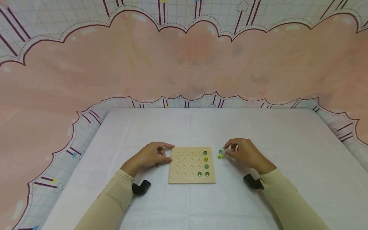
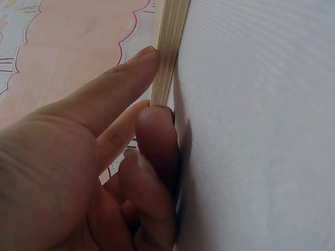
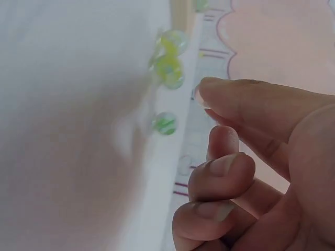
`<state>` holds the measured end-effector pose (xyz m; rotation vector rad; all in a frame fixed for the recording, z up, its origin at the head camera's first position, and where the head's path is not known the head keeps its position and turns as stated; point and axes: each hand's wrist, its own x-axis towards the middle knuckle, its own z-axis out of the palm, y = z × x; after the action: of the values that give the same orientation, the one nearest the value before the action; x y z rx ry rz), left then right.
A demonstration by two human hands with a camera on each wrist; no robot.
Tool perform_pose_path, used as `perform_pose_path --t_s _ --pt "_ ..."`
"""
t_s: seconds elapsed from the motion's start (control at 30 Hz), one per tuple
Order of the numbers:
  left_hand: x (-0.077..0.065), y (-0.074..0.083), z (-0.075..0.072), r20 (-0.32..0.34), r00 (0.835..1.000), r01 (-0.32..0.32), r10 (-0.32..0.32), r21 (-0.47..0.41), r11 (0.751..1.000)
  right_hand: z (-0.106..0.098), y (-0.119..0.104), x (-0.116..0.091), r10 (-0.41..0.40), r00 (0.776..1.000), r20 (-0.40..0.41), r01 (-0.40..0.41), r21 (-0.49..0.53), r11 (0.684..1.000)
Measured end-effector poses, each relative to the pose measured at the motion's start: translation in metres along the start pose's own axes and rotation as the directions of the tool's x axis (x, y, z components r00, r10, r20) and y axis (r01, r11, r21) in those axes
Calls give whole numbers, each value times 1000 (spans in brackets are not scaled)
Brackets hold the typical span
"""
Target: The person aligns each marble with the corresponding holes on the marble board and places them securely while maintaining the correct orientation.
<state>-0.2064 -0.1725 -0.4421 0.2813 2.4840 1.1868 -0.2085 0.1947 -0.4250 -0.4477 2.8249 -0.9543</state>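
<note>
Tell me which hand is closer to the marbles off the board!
Right. The right hand is just right of those marbles, fingertips beside them; the left hand is across the board, touching its left edge.

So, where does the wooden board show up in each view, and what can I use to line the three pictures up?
Head: the wooden board lies just below and right of centre, between the two hands.
Left wrist: seen edge-on at the top, near the middle.
Right wrist: only a blurred strip at the top edge, just right of centre.
Shared landmark: the white tabletop, on the right in the left wrist view, on the left in the right wrist view.
</note>
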Motion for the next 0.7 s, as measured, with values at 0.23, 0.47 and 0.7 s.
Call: perform_pose_path --t_s 0.23,0.47,0.7 --pt "0 2 4 8 1000 2 -3 2 1000 1 -15 -14 -98 993 -71 100 21 995" --pt "0 2 4 -6 1000 8 -8 1 1000 6 -31 -17 -154 985 -73 156 33 987" --pt "-3 -1 3 -17 1000 19 -19 0 1000 17 -41 -16 -181 983 -38 182 44 982"
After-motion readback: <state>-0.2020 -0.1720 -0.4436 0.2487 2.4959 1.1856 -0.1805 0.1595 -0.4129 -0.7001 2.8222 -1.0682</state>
